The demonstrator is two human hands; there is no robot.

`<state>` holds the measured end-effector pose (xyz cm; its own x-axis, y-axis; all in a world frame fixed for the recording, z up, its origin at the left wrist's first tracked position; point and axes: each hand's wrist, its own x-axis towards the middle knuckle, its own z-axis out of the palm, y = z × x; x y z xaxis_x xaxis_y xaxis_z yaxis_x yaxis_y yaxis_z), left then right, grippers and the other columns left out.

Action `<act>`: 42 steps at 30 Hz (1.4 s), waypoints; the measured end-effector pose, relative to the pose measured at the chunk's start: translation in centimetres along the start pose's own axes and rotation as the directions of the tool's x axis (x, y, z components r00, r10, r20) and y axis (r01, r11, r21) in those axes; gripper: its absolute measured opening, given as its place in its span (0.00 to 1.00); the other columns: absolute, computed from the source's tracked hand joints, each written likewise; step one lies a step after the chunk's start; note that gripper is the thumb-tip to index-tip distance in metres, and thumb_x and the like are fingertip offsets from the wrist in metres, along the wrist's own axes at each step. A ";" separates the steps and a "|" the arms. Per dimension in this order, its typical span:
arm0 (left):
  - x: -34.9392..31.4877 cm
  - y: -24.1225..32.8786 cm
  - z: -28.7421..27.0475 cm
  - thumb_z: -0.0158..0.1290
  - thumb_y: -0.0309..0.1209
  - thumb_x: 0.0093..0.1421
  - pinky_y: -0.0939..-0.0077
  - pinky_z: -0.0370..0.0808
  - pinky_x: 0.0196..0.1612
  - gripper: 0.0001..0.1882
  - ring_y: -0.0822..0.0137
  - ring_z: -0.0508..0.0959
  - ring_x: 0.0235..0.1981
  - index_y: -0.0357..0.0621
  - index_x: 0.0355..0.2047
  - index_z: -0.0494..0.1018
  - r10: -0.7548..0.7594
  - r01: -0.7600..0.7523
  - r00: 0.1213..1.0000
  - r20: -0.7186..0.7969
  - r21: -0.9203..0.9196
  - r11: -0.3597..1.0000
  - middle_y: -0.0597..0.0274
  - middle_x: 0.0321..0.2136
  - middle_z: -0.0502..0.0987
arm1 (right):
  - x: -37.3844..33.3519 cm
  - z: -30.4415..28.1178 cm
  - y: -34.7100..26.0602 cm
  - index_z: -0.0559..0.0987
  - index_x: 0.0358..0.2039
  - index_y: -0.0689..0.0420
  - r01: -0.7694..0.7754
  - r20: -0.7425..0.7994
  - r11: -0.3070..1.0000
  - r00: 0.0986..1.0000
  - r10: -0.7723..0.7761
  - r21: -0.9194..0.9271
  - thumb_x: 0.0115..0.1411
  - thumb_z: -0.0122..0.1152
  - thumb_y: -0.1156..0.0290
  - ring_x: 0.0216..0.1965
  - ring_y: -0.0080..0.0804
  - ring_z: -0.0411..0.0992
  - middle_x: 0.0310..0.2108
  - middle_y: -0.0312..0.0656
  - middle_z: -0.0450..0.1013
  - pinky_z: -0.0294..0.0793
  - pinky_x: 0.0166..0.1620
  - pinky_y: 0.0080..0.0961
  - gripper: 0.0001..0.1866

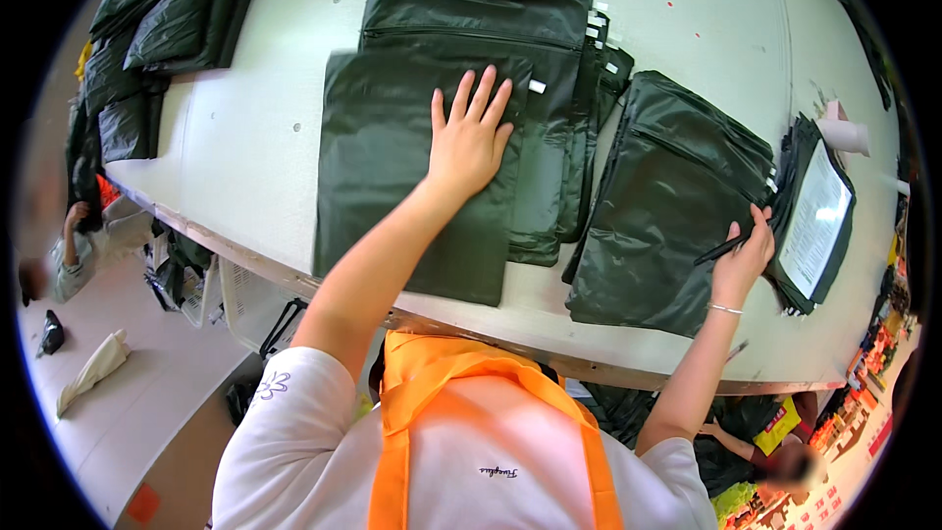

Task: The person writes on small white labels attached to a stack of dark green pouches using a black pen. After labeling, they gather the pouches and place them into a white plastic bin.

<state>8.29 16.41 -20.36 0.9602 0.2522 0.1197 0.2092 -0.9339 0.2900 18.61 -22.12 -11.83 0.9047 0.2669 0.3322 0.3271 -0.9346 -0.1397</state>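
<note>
My left hand lies flat with fingers spread on a dark green fabric panel. That panel rests on a stack of zippered dark green fabric pieces, whose small white labels stick out along the right side. My right hand closes round a slim black pen-shaped tool, its tip pointing left. Beneath it is a second stack of zippered dark green pieces, and the fingers are at this stack's right edge, near its white labels. Whether they also pinch the fabric I cannot tell.
A printed white sheet lies on another dark pile at the right, beside a pale roll. Puffy dark bundles sit at the far left of the white table. White baskets stand below its front edge. Other people are nearby.
</note>
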 end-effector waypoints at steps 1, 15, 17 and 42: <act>-1.3 0.0 0.0 0.48 0.42 0.64 0.38 0.47 0.66 0.31 0.53 0.51 0.69 0.55 0.67 0.57 -0.044 0.044 0.999 0.008 0.012 0.999 0.61 0.70 0.52 | 0.1 1.2 -2.2 0.72 0.54 0.58 0.001 -0.025 0.986 1.000 0.003 0.167 0.63 0.57 0.76 0.56 0.45 0.68 0.54 0.52 0.71 0.65 0.58 0.36 0.19; -3.3 -1.1 -2.2 0.56 0.40 0.59 0.58 0.63 0.50 0.21 0.58 0.68 0.50 0.66 0.54 0.73 0.112 -0.112 0.993 -0.037 0.004 0.994 0.62 0.52 0.68 | -0.2 12.6 -25.7 0.77 0.30 0.60 -0.293 0.285 0.370 0.955 0.077 0.882 0.54 0.64 0.76 0.20 0.18 0.69 0.21 0.35 0.74 0.70 0.26 0.17 0.04; -3.1 -1.0 -2.2 0.56 0.39 0.59 0.59 0.64 0.48 0.21 0.58 0.67 0.50 0.66 0.54 0.73 0.104 -0.104 0.995 -0.010 0.007 0.995 0.63 0.52 0.67 | -0.5 13.0 -25.5 0.76 0.28 0.60 -0.236 0.220 0.426 0.972 0.086 0.874 0.54 0.64 0.76 0.19 0.17 0.68 0.19 0.35 0.73 0.68 0.24 0.17 0.05; -2.8 -1.0 -1.9 0.57 0.38 0.57 0.60 0.65 0.46 0.20 0.58 0.67 0.50 0.67 0.51 0.73 0.096 -0.096 0.995 -0.002 0.016 0.995 0.66 0.53 0.66 | -0.6 13.2 -25.2 0.75 0.24 0.58 -0.163 0.170 0.538 0.985 0.038 0.827 0.50 0.65 0.78 0.15 0.21 0.67 0.14 0.36 0.69 0.67 0.22 0.19 0.06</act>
<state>5.08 17.13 -19.19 0.9755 0.1622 0.1487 0.1194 -0.9578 0.2616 13.43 4.42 -20.78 0.9495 0.2675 0.1637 0.2544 -0.3515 -0.9010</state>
